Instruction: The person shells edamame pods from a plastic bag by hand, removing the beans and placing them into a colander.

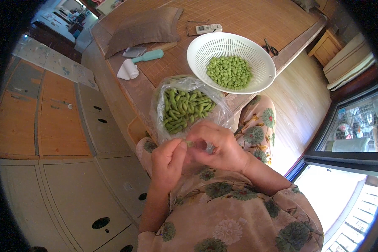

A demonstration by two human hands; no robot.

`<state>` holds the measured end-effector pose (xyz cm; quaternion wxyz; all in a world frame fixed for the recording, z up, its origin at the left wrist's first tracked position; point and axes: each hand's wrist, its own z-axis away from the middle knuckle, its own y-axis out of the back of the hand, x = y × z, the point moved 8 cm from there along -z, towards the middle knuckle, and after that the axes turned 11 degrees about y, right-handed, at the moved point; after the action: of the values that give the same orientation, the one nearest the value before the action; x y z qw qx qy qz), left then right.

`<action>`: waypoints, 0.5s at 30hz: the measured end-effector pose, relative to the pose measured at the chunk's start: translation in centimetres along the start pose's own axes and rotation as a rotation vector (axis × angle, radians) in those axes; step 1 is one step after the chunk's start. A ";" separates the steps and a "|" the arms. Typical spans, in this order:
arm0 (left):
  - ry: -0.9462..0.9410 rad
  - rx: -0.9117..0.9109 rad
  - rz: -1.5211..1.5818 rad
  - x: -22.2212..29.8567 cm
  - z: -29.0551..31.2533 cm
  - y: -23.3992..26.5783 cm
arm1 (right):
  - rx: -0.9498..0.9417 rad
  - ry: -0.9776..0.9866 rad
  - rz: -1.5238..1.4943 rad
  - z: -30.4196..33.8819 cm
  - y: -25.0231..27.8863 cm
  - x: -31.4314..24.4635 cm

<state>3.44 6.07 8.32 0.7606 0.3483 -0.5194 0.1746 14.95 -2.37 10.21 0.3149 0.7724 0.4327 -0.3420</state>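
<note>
The left hand (168,159) pinches a green pod (190,144) before the clear bag (225,110); the right hand (218,145) curls half-closed beside it — grip unclear. Mostly hidden, the pod's long axis seems crosswise — which way its tip points, I cannot tell.

Over there, the wide fisheye rides on the head of the seated person in flower-printed clothes (239,210), facing steeply down from above, near the white, round, slotted plastic colander (222,44).
</note>
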 end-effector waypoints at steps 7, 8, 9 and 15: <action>0.065 -0.064 0.006 -1.0 -0.3 -0.1 | 0.008 0.042 0.010 -0.1 0.1 0.0; 0.101 -0.059 0.075 -0.9 -0.3 -0.2 | 0.008 0.041 0.009 -0.1 0.0 0.1; 0.137 -0.054 0.144 -0.8 -0.2 -0.2 | 0.016 0.107 0.089 -0.3 0.0 -0.4; 0.099 -0.043 0.120 0.4 -0.1 -0.1 | 0.022 0.146 0.143 -0.5 0.1 -1.0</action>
<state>3.69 6.05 8.59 0.7806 0.2910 -0.5049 0.2258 14.82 -2.45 11.33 0.2977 0.8275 0.3946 -0.2661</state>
